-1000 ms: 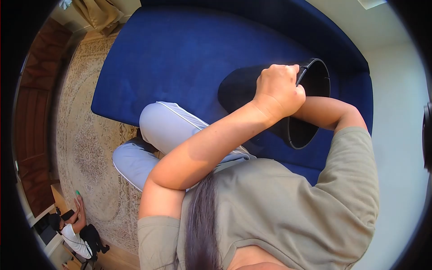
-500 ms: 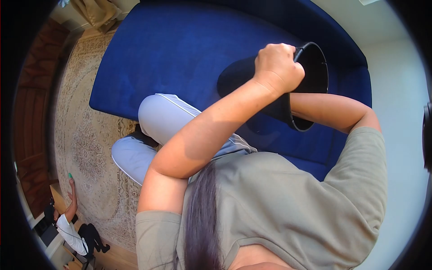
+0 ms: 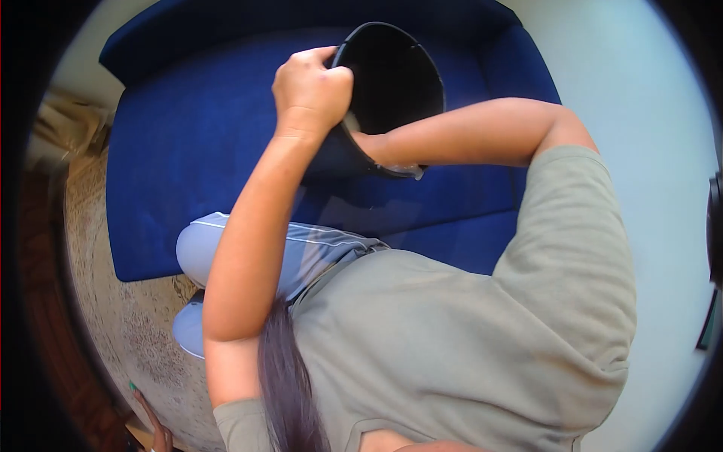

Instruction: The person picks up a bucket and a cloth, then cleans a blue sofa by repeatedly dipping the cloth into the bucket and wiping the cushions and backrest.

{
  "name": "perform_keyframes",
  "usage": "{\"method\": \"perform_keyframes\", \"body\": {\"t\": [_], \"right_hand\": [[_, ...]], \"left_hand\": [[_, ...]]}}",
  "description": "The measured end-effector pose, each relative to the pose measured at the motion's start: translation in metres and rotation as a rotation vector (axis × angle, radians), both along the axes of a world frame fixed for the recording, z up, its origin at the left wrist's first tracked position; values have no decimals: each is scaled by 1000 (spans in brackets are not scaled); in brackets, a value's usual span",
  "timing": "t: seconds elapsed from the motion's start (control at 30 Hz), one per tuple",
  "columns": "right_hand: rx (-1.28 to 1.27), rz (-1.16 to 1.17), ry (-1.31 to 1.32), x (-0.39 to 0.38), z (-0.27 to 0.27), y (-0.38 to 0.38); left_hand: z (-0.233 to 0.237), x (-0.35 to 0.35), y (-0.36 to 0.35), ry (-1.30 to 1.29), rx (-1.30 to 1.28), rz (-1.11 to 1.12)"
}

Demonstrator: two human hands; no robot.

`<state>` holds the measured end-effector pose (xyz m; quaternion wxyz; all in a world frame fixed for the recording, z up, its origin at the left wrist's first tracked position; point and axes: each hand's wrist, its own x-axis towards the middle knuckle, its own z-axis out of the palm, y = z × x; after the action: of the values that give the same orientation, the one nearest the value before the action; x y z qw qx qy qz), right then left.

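Pinching the black bin [image 3: 395, 71] by its rim [image 3: 441, 81], your left hand [image 3: 312, 89] likely steadies it around your right hand [image 3: 367, 145]; grip there hidden, can't tell.

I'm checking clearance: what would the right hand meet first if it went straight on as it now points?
Probably the inner wall of the black bin, on the side where the left hand grips the rim. The right hand is partly hidden inside, so depth is unclear.

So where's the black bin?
In the head view, the black bin is at upper centre, with the blue sofa behind it and the left hand gripping its rim.
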<state>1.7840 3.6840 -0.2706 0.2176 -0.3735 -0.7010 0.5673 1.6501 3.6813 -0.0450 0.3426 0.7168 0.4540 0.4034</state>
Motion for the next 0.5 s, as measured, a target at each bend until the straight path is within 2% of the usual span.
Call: {"method": "perform_keyframes", "body": {"t": [0.1, 0.3, 0.47, 0.5], "right_hand": [[-23, -4, -107, -7, 27, 0], [83, 9, -250, -8, 21, 12], [333, 25, -409, -10, 5, 25], [74, -44, -394, -11, 52, 8]], "left_hand": [[4, 1, -1, -5, -47, 13], [1, 2, 11, 14, -75, 24], [1, 1, 18, 14, -126, 14], [1, 2, 19, 15, -118, 22]]}}
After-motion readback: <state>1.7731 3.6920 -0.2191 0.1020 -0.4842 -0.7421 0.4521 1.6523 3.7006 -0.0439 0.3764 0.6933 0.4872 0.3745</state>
